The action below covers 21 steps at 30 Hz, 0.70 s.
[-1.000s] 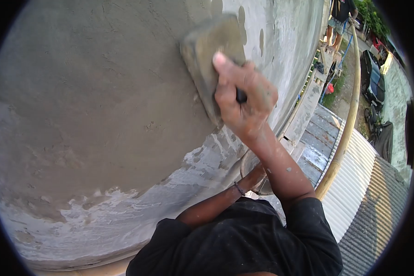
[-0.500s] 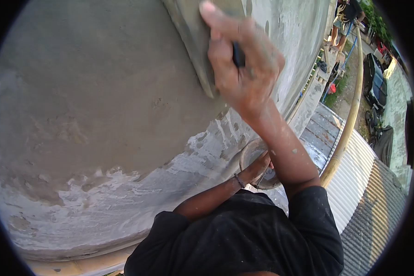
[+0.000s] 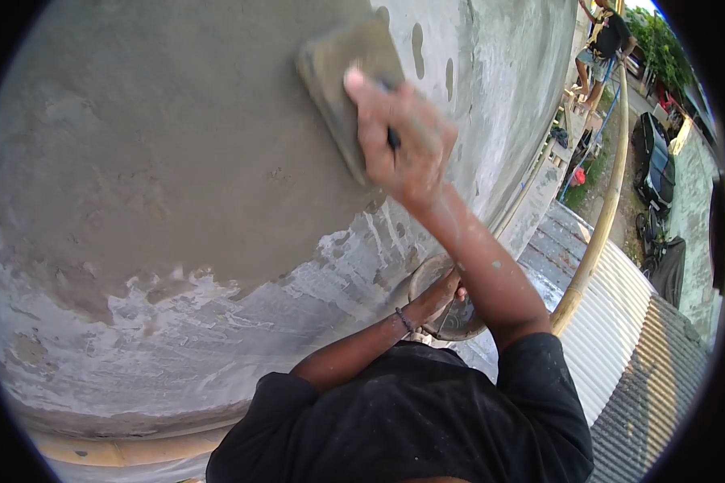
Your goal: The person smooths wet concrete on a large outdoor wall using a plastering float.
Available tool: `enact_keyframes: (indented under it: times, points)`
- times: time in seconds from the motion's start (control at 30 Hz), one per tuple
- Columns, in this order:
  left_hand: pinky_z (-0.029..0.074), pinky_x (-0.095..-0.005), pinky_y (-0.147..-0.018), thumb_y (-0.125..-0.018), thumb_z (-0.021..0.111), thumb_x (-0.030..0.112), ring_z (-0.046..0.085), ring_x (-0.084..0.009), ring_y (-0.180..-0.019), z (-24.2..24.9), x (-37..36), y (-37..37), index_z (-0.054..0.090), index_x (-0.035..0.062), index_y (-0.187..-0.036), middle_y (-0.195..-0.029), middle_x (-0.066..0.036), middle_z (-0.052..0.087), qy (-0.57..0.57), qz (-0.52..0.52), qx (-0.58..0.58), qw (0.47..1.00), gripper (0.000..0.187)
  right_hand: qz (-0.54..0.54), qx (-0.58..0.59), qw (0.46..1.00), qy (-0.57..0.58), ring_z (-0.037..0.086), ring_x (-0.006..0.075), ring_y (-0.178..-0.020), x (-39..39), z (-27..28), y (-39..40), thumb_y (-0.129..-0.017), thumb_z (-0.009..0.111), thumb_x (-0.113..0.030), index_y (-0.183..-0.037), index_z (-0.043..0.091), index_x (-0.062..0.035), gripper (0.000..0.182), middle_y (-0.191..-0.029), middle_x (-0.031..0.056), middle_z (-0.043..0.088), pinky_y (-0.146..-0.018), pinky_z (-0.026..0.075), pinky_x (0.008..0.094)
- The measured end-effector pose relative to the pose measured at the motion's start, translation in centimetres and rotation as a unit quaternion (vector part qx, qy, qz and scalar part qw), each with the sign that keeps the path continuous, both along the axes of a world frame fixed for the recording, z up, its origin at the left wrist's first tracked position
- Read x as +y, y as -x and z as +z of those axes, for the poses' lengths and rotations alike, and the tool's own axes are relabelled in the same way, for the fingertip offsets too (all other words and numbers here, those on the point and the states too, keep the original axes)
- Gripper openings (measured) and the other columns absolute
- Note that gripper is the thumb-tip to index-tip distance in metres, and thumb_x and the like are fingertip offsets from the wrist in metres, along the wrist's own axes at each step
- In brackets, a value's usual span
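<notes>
two hands busy: right hand (image 3: 399, 149) clenched on the dark handle of a trowel (image 3: 342, 76), blade flat on wet plaster (image 3: 177, 161) on the wall (image 3: 499, 64). smoothing likely goes best with even pressure, leading edge slightly lifted. the blade sits up-left of the fingers, index laid along it. left hand (image 3: 435, 294) grips a pan (image 3: 459, 318) low by the wall.
</notes>
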<state>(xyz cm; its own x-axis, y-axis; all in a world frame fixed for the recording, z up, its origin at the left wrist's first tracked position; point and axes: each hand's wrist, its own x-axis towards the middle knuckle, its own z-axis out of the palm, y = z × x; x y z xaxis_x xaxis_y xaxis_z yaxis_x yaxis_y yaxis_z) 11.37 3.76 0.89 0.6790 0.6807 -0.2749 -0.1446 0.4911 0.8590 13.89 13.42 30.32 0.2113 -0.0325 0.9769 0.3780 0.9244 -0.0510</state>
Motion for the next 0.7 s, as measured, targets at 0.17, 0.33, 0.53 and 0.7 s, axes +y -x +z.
enact_keyframes:
  times: [0.17, 0.33, 0.53, 0.7]
  points:
    - [0.038, -0.032, -0.096, -0.095, 0.047, 0.061, 0.046, -0.0134, -0.111, 0.5, -0.1, -0.6, 0.046, 0.0101, -0.136, -0.124, -0.002, 0.051, -0.039, 0.03, -0.007, 0.999, 0.066, -0.02, -0.084, 0.994, 0.066, 0.053, 0.023, -0.053, 0.2, -11.3, -2.4, -0.079, 0.065, 0.002, -0.108, 0.068, -0.0107, 0.032, -0.065, 0.0082, 0.051, -0.049, 0.044, 0.0337]
    - [0.033, -0.0255, -0.069, -0.095, 0.036, 0.068, 0.032, -0.0084, -0.071, 2.3, -0.3, -2.0, 0.052, 0.0156, -0.104, -0.081, 0.005, 0.04, 0.025, 0.04, -0.002, 0.999, 0.056, 0.023, 0.08, 0.99, 0.116, 0.059, 0.0285, -0.06, 3.0, -4.8, -3.3, -0.088, 0.061, 0.0, -0.111, 0.066, -0.0057, 0.024, -0.083, 0.0144, 0.064, -0.054, 0.048, 0.034]
    - [0.038, -0.0243, -0.066, -0.098, 0.037, 0.063, 0.041, -0.0077, -0.073, 1.0, -0.7, -2.0, 0.048, 0.0129, -0.105, -0.086, 0.004, 0.043, -0.068, 0.073, -0.065, 0.993, 0.052, -0.015, -0.099, 0.992, 0.073, 0.053, 0.0222, -0.056, 0.3, -9.6, -3.5, -0.087, 0.062, -0.001, -0.12, 0.062, -0.0104, 0.034, -0.069, 0.0075, 0.054, -0.053, 0.046, 0.0318]
    - [0.039, -0.025, -0.069, -0.097, 0.036, 0.064, 0.041, -0.0076, -0.074, 2.8, -0.7, -2.5, 0.048, 0.0106, -0.114, -0.087, 0.004, 0.044, -0.019, 0.064, -0.03, 0.997, 0.058, -0.013, -0.055, 0.997, 0.05, 0.053, 0.0237, -0.054, 1.9, -8.5, -4.2, -0.085, 0.065, -0.004, -0.116, 0.063, -0.0155, 0.033, -0.068, 0.0068, 0.052, -0.05, 0.044, 0.0356]
